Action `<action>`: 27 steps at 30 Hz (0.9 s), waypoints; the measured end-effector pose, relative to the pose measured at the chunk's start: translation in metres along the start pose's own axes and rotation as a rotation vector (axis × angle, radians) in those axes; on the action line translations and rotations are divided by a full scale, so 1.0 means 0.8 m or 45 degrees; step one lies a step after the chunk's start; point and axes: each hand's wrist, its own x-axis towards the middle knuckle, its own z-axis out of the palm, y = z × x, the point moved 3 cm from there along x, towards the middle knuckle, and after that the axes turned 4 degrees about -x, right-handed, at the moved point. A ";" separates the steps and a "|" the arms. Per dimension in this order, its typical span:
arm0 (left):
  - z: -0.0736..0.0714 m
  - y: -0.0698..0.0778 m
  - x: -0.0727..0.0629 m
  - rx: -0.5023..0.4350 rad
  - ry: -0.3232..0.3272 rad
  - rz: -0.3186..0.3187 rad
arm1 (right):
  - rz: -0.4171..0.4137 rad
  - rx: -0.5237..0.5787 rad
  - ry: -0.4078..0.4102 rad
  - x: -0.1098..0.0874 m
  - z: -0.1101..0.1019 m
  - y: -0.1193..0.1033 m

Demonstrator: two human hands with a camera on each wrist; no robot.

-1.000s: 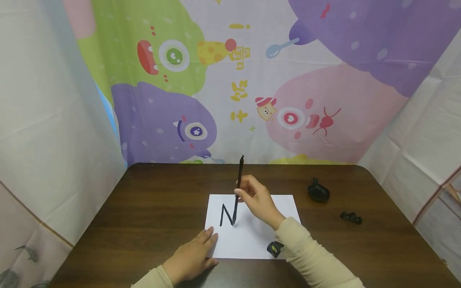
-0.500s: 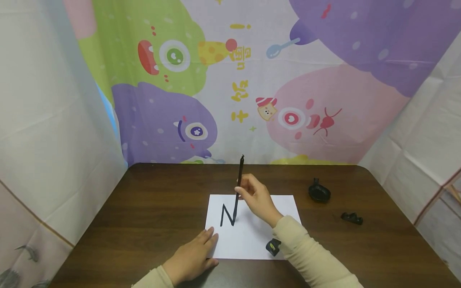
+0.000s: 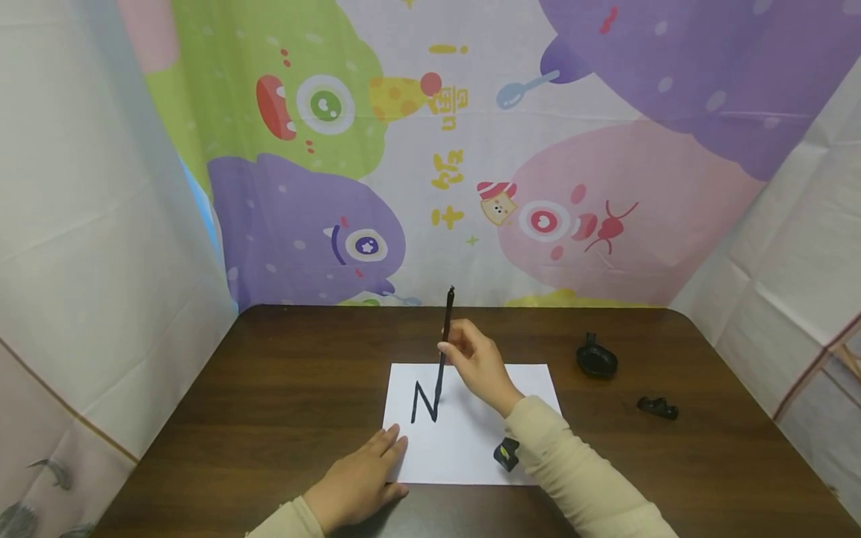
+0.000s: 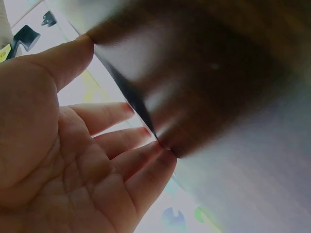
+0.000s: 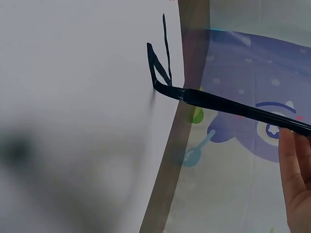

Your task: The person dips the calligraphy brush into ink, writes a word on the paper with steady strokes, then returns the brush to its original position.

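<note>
In my right hand (image 3: 479,365) is a black-handled calligraphy brush (image 3: 449,308), pinched between thumb and fingers and nearly upright. Its bent, ink-dark tip (image 5: 167,91) touches the white paper (image 3: 464,459) in the right wrist view. Black strokes shaped like an N (image 3: 424,402) stand on the paper's left part, and the brush tip is on the right-hand stroke. My left hand (image 3: 359,474) lies palm down by the paper's lower left corner, fingertips over its edge. The left wrist view shows that palm from below, with fingers extended against the table surface.
On the dark wooden table (image 3: 269,388), right of the paper, sit a small black ink dish (image 3: 596,362) and a black brush rest (image 3: 658,407). A black device with a yellow mark (image 3: 506,453) is at my right wrist. A cartoon-printed curtain (image 3: 444,276) hangs behind.
My right hand and the brush have shifted slightly away from me, up along the N's right side, and that stroke has grown upward. The left hand stays put.
</note>
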 end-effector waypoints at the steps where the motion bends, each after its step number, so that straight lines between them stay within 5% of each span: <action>1: 0.000 0.000 0.000 -0.003 -0.005 -0.003 | -0.002 -0.009 0.001 0.000 -0.001 -0.007; 4: -0.001 0.000 0.001 -0.011 -0.019 -0.009 | -0.016 -0.011 0.009 0.000 -0.005 -0.024; 27: 0.000 0.000 0.000 -0.025 -0.023 -0.012 | -0.055 -0.040 0.067 0.013 -0.001 -0.021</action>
